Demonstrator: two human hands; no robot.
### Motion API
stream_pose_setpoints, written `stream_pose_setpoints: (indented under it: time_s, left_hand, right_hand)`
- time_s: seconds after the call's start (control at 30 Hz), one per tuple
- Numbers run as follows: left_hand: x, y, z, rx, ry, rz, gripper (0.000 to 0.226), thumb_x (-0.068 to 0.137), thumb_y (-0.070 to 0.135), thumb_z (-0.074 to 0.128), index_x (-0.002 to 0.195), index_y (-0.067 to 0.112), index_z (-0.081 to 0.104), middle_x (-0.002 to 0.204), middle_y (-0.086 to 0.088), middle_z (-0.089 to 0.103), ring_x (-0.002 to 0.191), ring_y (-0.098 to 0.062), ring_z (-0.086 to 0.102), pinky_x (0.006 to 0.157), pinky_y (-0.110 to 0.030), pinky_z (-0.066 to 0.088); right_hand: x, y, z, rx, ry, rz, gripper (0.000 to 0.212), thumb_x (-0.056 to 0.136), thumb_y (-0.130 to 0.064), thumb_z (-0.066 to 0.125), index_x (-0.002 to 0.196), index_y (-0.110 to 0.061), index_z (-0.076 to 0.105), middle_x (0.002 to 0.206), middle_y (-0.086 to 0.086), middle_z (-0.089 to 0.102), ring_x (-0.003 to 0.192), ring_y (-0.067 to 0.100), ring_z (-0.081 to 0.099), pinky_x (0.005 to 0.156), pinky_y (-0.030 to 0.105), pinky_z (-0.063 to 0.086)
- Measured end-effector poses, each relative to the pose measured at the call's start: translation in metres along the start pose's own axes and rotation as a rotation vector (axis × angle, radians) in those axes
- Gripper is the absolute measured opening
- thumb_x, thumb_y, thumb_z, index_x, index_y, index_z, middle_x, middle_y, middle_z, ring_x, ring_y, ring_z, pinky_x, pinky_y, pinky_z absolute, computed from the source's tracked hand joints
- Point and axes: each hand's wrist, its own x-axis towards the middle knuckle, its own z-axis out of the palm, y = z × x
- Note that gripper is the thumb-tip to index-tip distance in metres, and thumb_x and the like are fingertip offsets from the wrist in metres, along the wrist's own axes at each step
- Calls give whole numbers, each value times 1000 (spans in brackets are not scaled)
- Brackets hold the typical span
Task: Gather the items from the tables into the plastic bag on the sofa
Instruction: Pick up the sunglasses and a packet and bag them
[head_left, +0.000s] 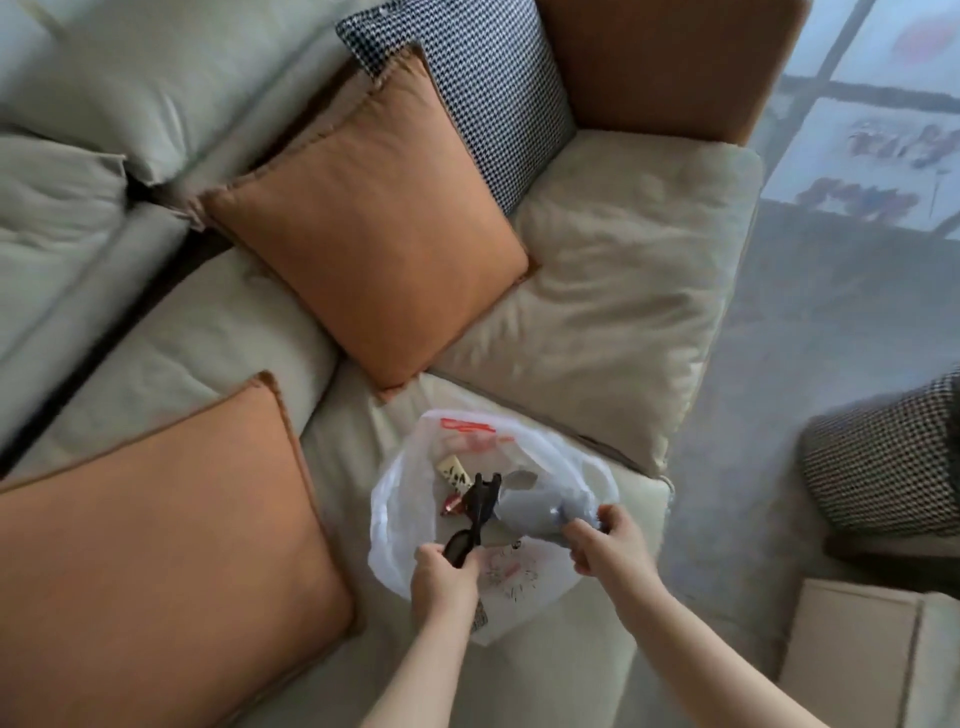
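Observation:
A white plastic bag (400, 525) lies open on the beige sofa seat (597, 322). My left hand (441, 577) grips black sunglasses (470, 525) at the bag's near rim, with their arms reaching over the opening. My right hand (605, 540) holds a grey pouch-like item (535, 512) over the bag's right side; whether it also pinches the bag's edge is unclear. Inside the bag lie a small cream packet (453, 470), a red wrapped item (451, 504) and something with a red strip (475, 428).
Two orange cushions (374, 234) (156, 545) flank the bag at the back and left. A houndstooth cushion (483, 88) leans behind. A houndstooth stool (888, 462) and a pale table corner (857, 644) stand to the right on grey carpet.

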Motion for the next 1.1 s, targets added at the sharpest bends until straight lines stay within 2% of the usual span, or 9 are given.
stream_pose_setpoints:
  time_s: [0.17, 0.3, 0.43, 0.5, 0.6, 0.7, 0.77, 0.83, 1.1]
  left_hand:
    - [33, -5, -3, -53, 15, -91, 34, 85, 28, 66, 107, 9, 48, 106, -10, 62, 85, -25, 55, 72, -29, 41]
    - [48, 6, 0, -74, 12, -73, 20, 89, 16, 59, 98, 15, 41, 97, -5, 61, 83, -26, 59, 71, -32, 46]
    - [52, 11, 1, -34, 4, -11, 27, 89, 9, 54, 113, 19, 47, 115, -5, 62, 102, -26, 62, 89, -34, 51]
    - [55, 11, 0, 17, 13, 11, 39, 90, 12, 55, 126, 17, 45, 127, -3, 55, 114, -24, 56, 91, -33, 46]
    - [49, 13, -3, 59, -11, 53, 40, 90, 16, 54, 128, 18, 44, 121, -1, 57, 111, -23, 57, 89, -34, 46]
    - [36, 21, -4, 123, -91, 141, 34, 90, 23, 53, 123, 22, 50, 100, 6, 60, 100, -20, 60, 86, -32, 49]
    - [22, 35, -1, 191, -126, 225, 28, 89, 29, 53, 117, 25, 55, 103, 7, 63, 101, -19, 61, 86, -30, 49]
    - [7, 52, 8, 259, -161, 313, 26, 88, 33, 53, 113, 27, 57, 109, 7, 66, 104, -19, 61, 88, -29, 48]
    - [-75, 107, 86, 590, -315, 633, 32, 90, 39, 48, 116, 23, 58, 122, 0, 64, 117, -21, 56, 93, -29, 46]
  right_hand:
    - [21, 0, 42, -178, 7, -7, 6, 81, -16, 55, 83, -13, 50, 77, 9, 63, 75, 29, 64, 78, 49, 54]
    - [38, -8, 65, -245, 1, -38, 14, 85, -14, 48, 98, -14, 54, 99, 14, 65, 89, 30, 63, 84, 53, 53]
    - [41, -15, 69, -355, -1, -67, 49, 92, -9, 40, 140, -22, 36, 134, 8, 52, 85, 22, 61, 68, 33, 52]
    - [42, -11, 68, -408, 5, -48, 57, 93, -8, 41, 146, -21, 24, 144, 6, 42, 85, 20, 59, 60, 22, 46]
    - [38, -11, 60, -481, 12, -78, 55, 92, -10, 46, 144, -17, 29, 142, 8, 43, 89, 15, 52, 56, 15, 39]
    - [23, -17, 43, -478, 38, -104, 45, 92, -13, 50, 136, -15, 40, 131, 9, 54, 106, 19, 56, 83, 28, 49]
    - [14, -20, 26, -504, 70, -122, 38, 92, -17, 50, 130, -17, 47, 121, 6, 61, 105, 19, 59, 87, 35, 50]
    - [6, -23, 4, -525, 108, -116, 33, 92, -20, 49, 125, -20, 52, 115, 4, 65, 104, 20, 60, 82, 30, 49]
    - [-13, 3, -116, -610, 316, -49, 30, 88, -30, 48, 115, -23, 58, 118, -1, 64, 111, 22, 58, 88, 30, 44]
